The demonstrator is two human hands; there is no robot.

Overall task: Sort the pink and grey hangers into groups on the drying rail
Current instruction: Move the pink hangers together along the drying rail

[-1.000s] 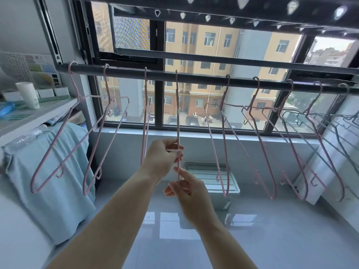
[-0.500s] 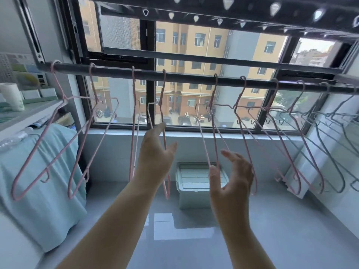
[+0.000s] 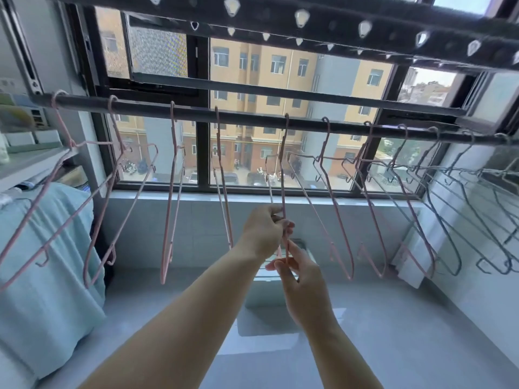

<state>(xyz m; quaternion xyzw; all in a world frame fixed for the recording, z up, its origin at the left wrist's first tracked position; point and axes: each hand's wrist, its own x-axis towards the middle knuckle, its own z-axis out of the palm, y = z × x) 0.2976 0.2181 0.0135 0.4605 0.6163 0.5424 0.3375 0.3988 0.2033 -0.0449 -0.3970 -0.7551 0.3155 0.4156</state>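
Mid-sort, pinching with left hand [image 3: 262, 230] and right hand [image 3: 302, 279] one pink hanger [image 3: 283, 186] hooked mid drying rail [image 3: 252, 119], grey hangers [image 3: 444, 228] bunched far right; next likely needs sliding it along to tighten the pinks.

Left hand [image 3: 262, 231] above right hand [image 3: 302, 276], pinched

Drying rail [image 3: 252, 118]: dark metal tube, dull satin finish.
Pink hangers [image 3: 168, 220]: thin wire, smooth pink coating, slight sheen.
Grey hangers [image 3: 447, 237]: thin wire, smooth grey coating.
Window frame [image 3: 202, 153]: dark metal, matt.
Wall tiles [image 3: 196, 226]: pale, smooth glaze.
Floor [image 3: 393, 332]: light tile, glossy, mirror-like reflections.
Cloth [image 3: 42, 276]: pale blue fabric, soft, matt, creased.
Box [image 3: 252, 293]: pale plastic, smooth.
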